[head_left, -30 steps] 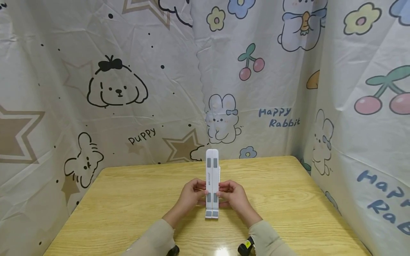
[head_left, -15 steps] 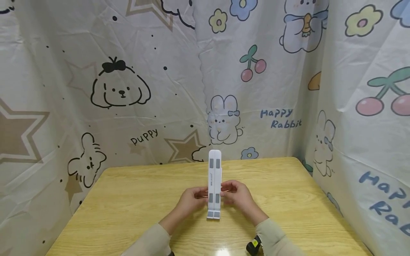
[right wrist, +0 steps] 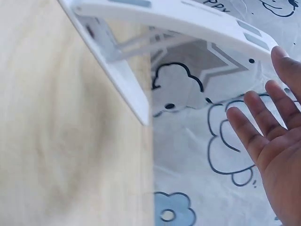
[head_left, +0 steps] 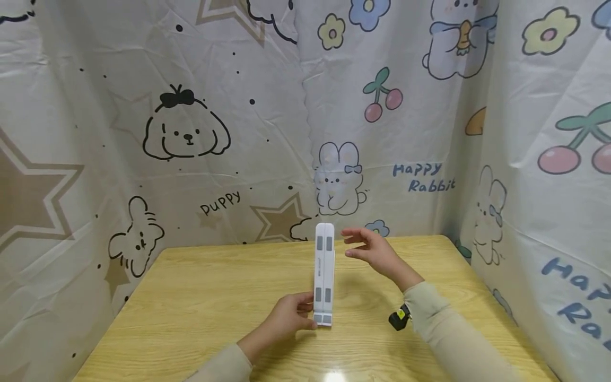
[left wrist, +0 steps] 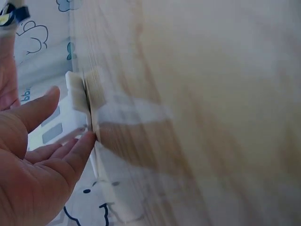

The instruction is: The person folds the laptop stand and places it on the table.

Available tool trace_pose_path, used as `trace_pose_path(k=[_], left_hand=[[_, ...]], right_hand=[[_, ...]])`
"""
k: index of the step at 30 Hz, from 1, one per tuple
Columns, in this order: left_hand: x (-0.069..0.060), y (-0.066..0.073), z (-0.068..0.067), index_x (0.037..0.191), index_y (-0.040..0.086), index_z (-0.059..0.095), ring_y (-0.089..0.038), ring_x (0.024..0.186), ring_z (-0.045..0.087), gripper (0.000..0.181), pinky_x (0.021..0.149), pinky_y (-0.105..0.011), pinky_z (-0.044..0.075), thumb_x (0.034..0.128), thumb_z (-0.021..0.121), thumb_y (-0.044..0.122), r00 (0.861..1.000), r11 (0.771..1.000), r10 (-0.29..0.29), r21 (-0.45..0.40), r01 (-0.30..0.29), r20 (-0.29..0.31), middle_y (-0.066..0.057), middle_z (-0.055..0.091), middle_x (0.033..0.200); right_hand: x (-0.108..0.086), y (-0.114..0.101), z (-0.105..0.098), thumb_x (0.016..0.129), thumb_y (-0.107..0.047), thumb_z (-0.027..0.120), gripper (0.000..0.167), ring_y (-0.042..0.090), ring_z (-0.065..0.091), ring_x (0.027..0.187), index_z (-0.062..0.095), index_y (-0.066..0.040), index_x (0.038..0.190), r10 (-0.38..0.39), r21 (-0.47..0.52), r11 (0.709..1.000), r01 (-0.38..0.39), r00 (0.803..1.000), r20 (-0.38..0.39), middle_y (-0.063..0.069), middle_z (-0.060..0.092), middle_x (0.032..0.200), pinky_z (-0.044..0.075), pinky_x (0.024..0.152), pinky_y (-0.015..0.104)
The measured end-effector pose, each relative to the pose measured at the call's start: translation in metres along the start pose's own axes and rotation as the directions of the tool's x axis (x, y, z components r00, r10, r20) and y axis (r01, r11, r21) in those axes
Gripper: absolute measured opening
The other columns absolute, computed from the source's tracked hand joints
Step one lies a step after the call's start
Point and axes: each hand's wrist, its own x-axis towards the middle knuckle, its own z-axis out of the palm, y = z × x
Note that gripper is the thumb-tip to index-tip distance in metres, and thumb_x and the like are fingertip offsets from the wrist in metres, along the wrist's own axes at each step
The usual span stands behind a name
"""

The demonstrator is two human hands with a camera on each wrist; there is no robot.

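A white folding laptop stand (head_left: 324, 281) with grey pads stands on the table, its two long arms pressed side by side. In the right wrist view its upper arm (right wrist: 202, 23) slopes away from the base strip (right wrist: 127, 92), joined by a brace. My left hand (head_left: 286, 320) is low on the stand's left side, fingers extended and thumb near the front lip. The left wrist view shows those fingertips (left wrist: 88, 139) near the base at the tabletop. Right of the stand's top, my right hand (head_left: 377, 255) is raised, fingers spread, apart from it.
A yellow wood-grain table (head_left: 215, 281) lies under the stand. Cartoon-printed curtains (head_left: 267, 132) hang behind the table and along its sides. A black wrist device (head_left: 400, 317) hangs below my right sleeve.
My right hand has let go of the stand and risen up and to the right. My left hand has slid down toward the base. The stand still stands on the table.
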Motion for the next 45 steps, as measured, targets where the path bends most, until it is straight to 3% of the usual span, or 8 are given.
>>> trace_pose_path(k=[7, 13, 20, 26, 32, 37, 45], left_hand=[[-0.001, 0.003, 0.005, 0.142, -0.009, 0.053, -0.033, 0.109, 0.069, 0.078, 0.092, -0.039, 0.06, 0.0706, 0.085, -0.011, 0.999, 1.0, 0.014, 0.008, -0.014, -0.045, -0.022, 0.071, 0.12], [0.001, 0.007, 0.011, 0.143, -0.008, 0.053, -0.03, 0.107, 0.068, 0.081, 0.09, -0.04, 0.06, 0.0683, 0.085, -0.013, 0.998, 0.999, 0.011, 0.043, -0.008, -0.064, -0.018, 0.072, 0.116], [0.002, 0.004, 0.016, 0.141, -0.009, 0.054, -0.027, 0.102, 0.068, 0.08, 0.085, -0.035, 0.062, 0.0667, 0.082, -0.016, 0.997, 0.998, 0.034, 0.046, -0.031, -0.069, -0.017, 0.073, 0.111], [0.006, 0.0, 0.013, 0.143, -0.007, 0.054, -0.022, 0.099, 0.069, 0.08, 0.081, -0.028, 0.061, 0.0685, 0.081, -0.015, 0.997, 0.992, 0.062, 0.108, -0.057, -0.048, -0.014, 0.073, 0.11], [0.011, -0.001, 0.005, 0.148, -0.003, 0.05, -0.022, 0.108, 0.068, 0.078, 0.091, -0.033, 0.06, 0.0759, 0.078, -0.012, 0.998, 0.99, 0.05, 0.128, -0.053, 0.024, -0.013, 0.071, 0.123], [0.016, -0.005, -0.002, 0.149, 0.004, 0.051, -0.021, 0.113, 0.067, 0.073, 0.097, -0.034, 0.058, 0.082, 0.077, -0.007, 0.995, 0.986, 0.054, 0.153, -0.067, 0.088, -0.007, 0.069, 0.128], [0.026, -0.016, -0.012, 0.145, 0.008, 0.057, -0.023, 0.12, 0.063, 0.064, 0.099, -0.031, 0.056, 0.0851, 0.077, -0.003, 0.987, 0.993, 0.062, 0.095, -0.076, 0.147, -0.003, 0.069, 0.129]], right_hand=[[0.03, -0.019, -0.016, 0.097, -0.014, 0.073, 0.057, 0.036, 0.06, 0.127, 0.053, -0.019, 0.15, -0.023, -0.131, 0.991, 0.038, 0.994, 0.111, 0.01, 0.051, 0.153, 0.059, 0.097, 0.044], [0.048, -0.026, -0.019, 0.1, -0.008, 0.065, 0.053, 0.034, 0.058, 0.131, 0.055, -0.025, 0.149, -0.012, -0.055, 0.998, 0.024, 0.977, 0.214, 0.005, 0.054, 0.152, 0.053, 0.106, 0.048], [0.055, -0.024, -0.013, 0.1, -0.005, 0.064, 0.049, 0.031, 0.056, 0.133, 0.059, -0.021, 0.146, -0.057, -0.002, 0.998, 0.06, 0.961, 0.269, 0.005, 0.059, 0.147, 0.052, 0.108, 0.046], [0.052, -0.024, -0.015, 0.1, -0.004, 0.064, 0.047, 0.031, 0.06, 0.13, 0.061, -0.019, 0.144, -0.055, 0.014, 0.998, 0.053, 0.965, 0.258, 0.007, 0.062, 0.144, 0.054, 0.105, 0.043], [0.045, -0.026, -0.021, 0.1, -0.007, 0.065, 0.046, 0.031, 0.062, 0.127, 0.061, -0.017, 0.144, -0.042, -0.035, 0.998, 0.051, 0.974, 0.225, 0.006, 0.06, 0.146, 0.053, 0.106, 0.047], [0.031, -0.026, -0.027, 0.098, -0.009, 0.068, 0.047, 0.03, 0.064, 0.124, 0.063, -0.023, 0.142, -0.012, -0.094, 0.995, 0.026, 0.989, 0.148, 0.006, 0.062, 0.144, 0.054, 0.105, 0.046], [0.016, -0.027, -0.03, 0.096, -0.008, 0.071, 0.047, 0.031, 0.067, 0.119, 0.064, -0.017, 0.141, 0.003, -0.13, 0.992, 0.004, 0.998, 0.057, 0.012, 0.064, 0.141, 0.056, 0.102, 0.045]])
